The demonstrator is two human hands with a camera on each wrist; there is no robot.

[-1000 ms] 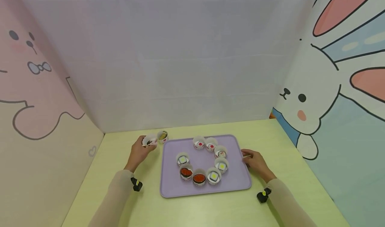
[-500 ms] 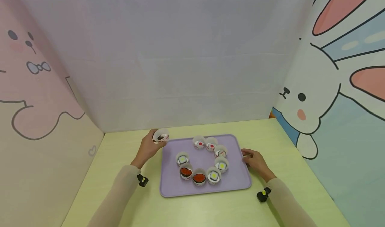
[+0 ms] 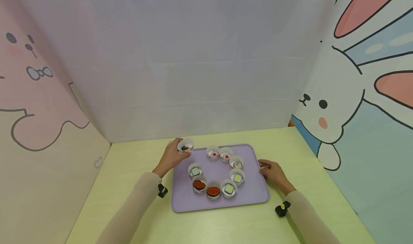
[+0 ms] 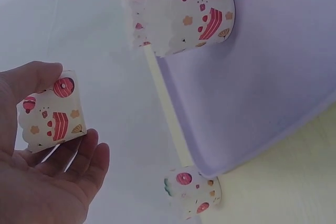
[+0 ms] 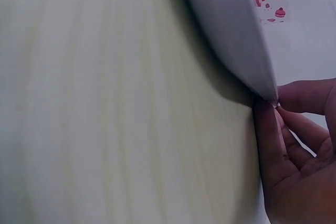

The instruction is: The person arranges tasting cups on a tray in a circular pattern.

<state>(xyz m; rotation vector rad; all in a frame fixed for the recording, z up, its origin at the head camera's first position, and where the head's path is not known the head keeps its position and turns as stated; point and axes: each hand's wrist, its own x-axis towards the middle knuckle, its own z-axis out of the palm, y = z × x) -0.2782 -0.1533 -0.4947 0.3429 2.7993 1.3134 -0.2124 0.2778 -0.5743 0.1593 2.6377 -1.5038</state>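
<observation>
My left hand (image 3: 171,158) holds a printed paper baking cup (image 3: 185,146) between thumb and fingers, above the tray's back left corner. Inside the cup is a small dark piece. The left wrist view shows the held cup's pink cake and donut print (image 4: 55,114). At the right side, my right hand (image 3: 274,174) pinches the rim of the lilac tray (image 3: 255,195); in the right wrist view its thumb and fingers meet at the tray's edge (image 5: 236,40). Several filled baking cups form a curved row on the tray, among them two with orange-red roe pieces (image 3: 213,191).
Another baking cup (image 4: 197,192) stands on the table beside the tray's corner, mostly hidden behind my left hand in the head view. The pale yellow table (image 3: 145,222) meets a white back wall (image 3: 193,75) and cartoon-printed side walls.
My left hand has carried the baking cup rightward, from left of the tray to over its back left corner, passing in front of the other cup. The right hand stays at the rim.
</observation>
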